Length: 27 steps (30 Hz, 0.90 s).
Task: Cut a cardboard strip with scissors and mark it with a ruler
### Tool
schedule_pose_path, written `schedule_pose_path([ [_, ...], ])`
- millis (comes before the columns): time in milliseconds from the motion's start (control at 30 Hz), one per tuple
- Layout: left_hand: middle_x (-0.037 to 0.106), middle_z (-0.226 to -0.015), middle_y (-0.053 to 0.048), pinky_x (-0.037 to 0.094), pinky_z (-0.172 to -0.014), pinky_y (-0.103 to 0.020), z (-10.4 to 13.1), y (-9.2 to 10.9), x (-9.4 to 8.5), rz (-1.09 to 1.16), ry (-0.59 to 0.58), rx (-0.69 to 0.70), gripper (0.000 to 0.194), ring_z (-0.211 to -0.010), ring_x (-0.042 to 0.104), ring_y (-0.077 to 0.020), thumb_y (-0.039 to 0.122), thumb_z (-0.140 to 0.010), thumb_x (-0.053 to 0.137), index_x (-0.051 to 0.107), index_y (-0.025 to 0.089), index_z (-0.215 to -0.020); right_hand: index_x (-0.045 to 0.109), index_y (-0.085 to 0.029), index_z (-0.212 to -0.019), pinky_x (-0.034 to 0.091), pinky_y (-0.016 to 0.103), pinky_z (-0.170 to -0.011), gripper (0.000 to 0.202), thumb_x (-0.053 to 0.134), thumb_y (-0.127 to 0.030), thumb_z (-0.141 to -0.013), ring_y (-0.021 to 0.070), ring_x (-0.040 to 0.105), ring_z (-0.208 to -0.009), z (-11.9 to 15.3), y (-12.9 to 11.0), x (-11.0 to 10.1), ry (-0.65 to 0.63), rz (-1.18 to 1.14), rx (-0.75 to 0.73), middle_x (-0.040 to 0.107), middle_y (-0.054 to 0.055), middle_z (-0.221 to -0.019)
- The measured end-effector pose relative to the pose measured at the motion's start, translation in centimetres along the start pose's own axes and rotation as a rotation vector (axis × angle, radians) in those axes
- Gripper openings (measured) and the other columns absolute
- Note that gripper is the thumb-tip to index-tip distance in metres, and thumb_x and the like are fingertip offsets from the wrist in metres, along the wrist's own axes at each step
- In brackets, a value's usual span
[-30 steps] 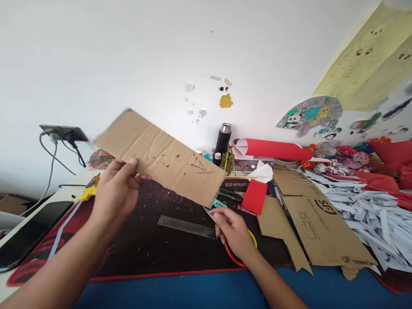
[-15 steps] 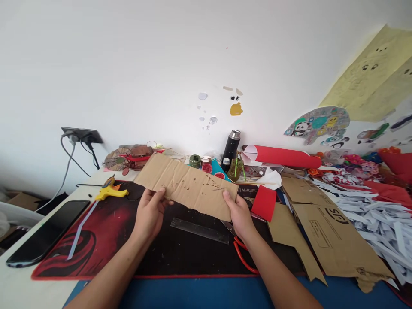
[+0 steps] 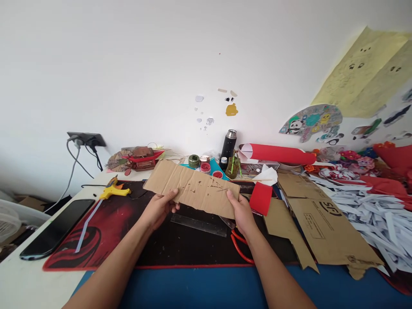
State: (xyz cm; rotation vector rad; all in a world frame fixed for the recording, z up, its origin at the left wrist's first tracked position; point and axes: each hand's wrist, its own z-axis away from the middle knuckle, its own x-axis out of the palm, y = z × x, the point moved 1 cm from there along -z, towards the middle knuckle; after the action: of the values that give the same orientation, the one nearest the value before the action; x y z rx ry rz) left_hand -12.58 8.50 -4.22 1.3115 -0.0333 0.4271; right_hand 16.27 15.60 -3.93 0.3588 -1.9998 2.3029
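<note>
White wall [image 3: 144, 64] at the back, yellow paper sheet [image 3: 350, 77] with drawn marks stuck on its right side. Black-and-red desk mat [image 3: 193, 253] on the desk. Brown rectangular cardboard piece, creased and dark-spotted [image 3: 193, 189], is held up over the mat, slanting down to the right. Left hand [image 3: 162, 208] pinches its lower edge left of the middle — thumb on the near face, other fingers partly hidden. Right hand [image 3: 243, 212] clamps the right end, thumb on the same face, fingers behind it. Red-handled metal scissors [image 3: 238, 237] sit just under the right hand — can't tell if hidden fingers also grip them. Flat dark translucent ruler [image 3: 198, 225] lies on the mat below the cardboard. Yellow glue gun [image 3: 114, 190] and black smartphone [image 3: 59, 227] on the left. Right side: red rectangular paper piece [image 3: 261, 198], printed brown cardboard sheet [image 3: 328, 231], white paper strips [image 3: 380, 223] heaped beyond. Black thermos with silver cap [image 3: 229, 146] stands by the wall, red paper roll [image 3: 280, 154] beside it.
</note>
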Motion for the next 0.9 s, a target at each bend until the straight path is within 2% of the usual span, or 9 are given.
schedule_pose_path([
  [100,0.068,-0.139,-0.012,0.064,-0.098,-0.049,0.2,0.1,0.0,-0.025,-0.038,-0.016,0.042,-0.118,0.071,-0.0277,0.042,-0.105,0.073,0.066,0.019,-0.139,0.084,-0.017,-0.111,0.065,0.045,-0.088,0.076,0.090,-0.080,-0.069,0.0370,0.081,-0.105,-0.3,0.0,-0.2,0.025,-0.020,0.006,0.087,0.013,-0.108],
  [167,0.071,-0.132,-0.012,0.065,-0.091,-0.045,0.4,0.3,0.0,-0.020,-0.053,-0.009,0.039,-0.109,0.074,-0.0253,0.040,-0.104,0.075,0.068,0.016,-0.134,0.084,-0.018,-0.110,0.065,0.044,-0.088,0.076,0.091,-0.080,-0.067,0.0368,0.081,-0.105,-0.4,0.1,-0.3,0.033,-0.028,0.011,0.087,0.013,-0.107],
  [267,0.077,-0.110,-0.014,0.063,-0.067,-0.032,0.6,1.0,0.0,0.033,-0.041,0.050,0.040,-0.084,0.075,-0.0226,0.033,-0.085,0.094,0.075,0.010,-0.112,0.085,-0.019,-0.109,0.065,0.044,-0.089,0.073,0.093,-0.078,-0.066,0.0367,0.081,-0.105,-0.5,0.1,-0.4,0.021,-0.030,0.019,0.088,0.011,-0.106],
  [367,0.079,-0.103,-0.013,0.059,-0.054,-0.027,0.6,2.1,-0.5,0.119,0.032,0.152,0.048,-0.075,0.074,-0.0220,0.028,-0.066,0.103,0.077,0.013,-0.104,0.085,-0.020,-0.107,0.066,0.045,-0.088,0.070,0.094,-0.076,-0.066,0.0370,0.081,-0.105,-0.5,0.1,-0.4,0.006,-0.024,0.020,0.088,0.011,-0.106],
  [500,0.081,-0.096,-0.009,0.058,-0.054,-0.024,0.3,3.7,-2.1,0.187,0.152,0.249,0.049,-0.073,0.074,-0.0206,0.033,-0.065,0.100,0.076,0.015,-0.104,0.085,-0.021,-0.107,0.065,0.045,-0.090,0.073,0.094,-0.079,-0.063,0.0366,0.081,-0.107,-0.6,0.2,-0.4,0.006,-0.015,0.011,0.088,0.011,-0.108],
  [600,0.081,-0.090,-0.010,0.061,-0.059,-0.029,0.4,4.7,-3.2,0.163,0.185,0.254,0.049,-0.076,0.077,-0.0247,0.040,-0.066,0.099,0.077,0.014,-0.102,0.085,-0.020,-0.105,0.064,0.045,-0.091,0.074,0.094,-0.080,-0.063,0.0369,0.081,-0.106,-0.6,0.4,-0.5,0.004,0.001,0.010,0.088,0.011,-0.108],
  [700,0.083,-0.091,-0.010,0.063,-0.062,-0.031,1.0,5.6,-3.8,0.086,0.147,0.208,0.055,-0.078,0.078,-0.0273,0.042,-0.062,0.102,0.081,0.015,-0.104,0.085,-0.020,-0.105,0.064,0.044,-0.089,0.074,0.094,-0.080,-0.063,0.0377,0.081,-0.107,-0.7,0.5,-0.7,0.015,0.017,0.003,0.088,0.012,-0.106],
  [900,0.085,-0.107,-0.011,0.064,-0.069,-0.032,2.5,6.9,-4.8,-0.074,0.010,0.085,0.065,-0.087,0.079,-0.0291,0.038,-0.055,0.107,0.084,0.019,-0.113,0.084,-0.019,-0.105,0.065,0.045,-0.085,0.075,0.092,-0.082,-0.063,0.0390,0.081,-0.105,-0.8,0.3,-1.0,0.019,0.047,-0.023,0.087,0.013,-0.104],
])
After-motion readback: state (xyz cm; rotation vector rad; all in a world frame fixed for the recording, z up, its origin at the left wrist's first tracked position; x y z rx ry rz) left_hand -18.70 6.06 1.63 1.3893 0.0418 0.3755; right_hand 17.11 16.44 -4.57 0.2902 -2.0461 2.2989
